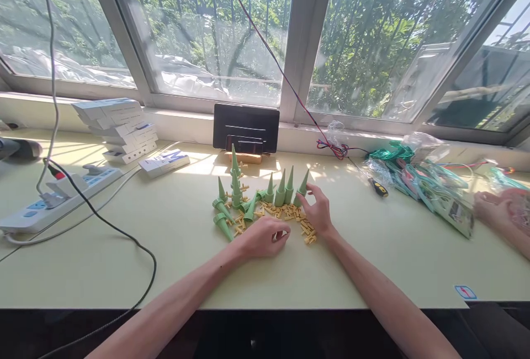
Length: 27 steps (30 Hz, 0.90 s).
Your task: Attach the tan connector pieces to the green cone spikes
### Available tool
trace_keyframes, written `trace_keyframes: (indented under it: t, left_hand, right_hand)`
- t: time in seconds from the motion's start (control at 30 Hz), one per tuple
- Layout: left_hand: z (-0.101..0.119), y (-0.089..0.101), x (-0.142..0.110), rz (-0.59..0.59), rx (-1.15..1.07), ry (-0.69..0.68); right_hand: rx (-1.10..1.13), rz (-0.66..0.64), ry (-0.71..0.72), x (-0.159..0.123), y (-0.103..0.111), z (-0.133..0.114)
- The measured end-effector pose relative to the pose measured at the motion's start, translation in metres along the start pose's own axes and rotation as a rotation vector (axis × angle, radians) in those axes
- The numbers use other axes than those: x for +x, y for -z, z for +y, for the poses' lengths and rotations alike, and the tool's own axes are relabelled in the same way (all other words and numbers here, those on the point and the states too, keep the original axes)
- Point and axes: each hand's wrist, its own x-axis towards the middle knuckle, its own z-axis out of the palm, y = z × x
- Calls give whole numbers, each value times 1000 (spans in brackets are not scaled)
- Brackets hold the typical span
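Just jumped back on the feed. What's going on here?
A person is working at a table with both hands. The right hand has its thumb and fingers on an upright green cone at the right end of a row. The left hand is curled near the small yellow pieces; whether it holds one is unclear. Some other cones stand, others lie on their sides. At far right, another person's hand is beside plastic bags.

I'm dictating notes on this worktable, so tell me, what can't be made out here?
Head view: whether the left hand holds anything; its curled fingers hide that.
Head view: how many stubby yellow plastic pieces lie there; green conical plastic spikes overlap some.
Head view: print on the stacked white rectangular cardboard boxes; too small and blurred.
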Motion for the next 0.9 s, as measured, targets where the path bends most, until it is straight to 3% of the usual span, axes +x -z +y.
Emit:
trace_keyframes:
  t: [0.5, 0.9]
  left_hand:
    - [-1, 0, 1, 10, -17, -13]
    - [1, 2, 1, -1, -7, 4]
  right_hand:
    - [52, 10, 0, 6, 1, -5]
    - [69, -75, -62, 1, -1, 2]
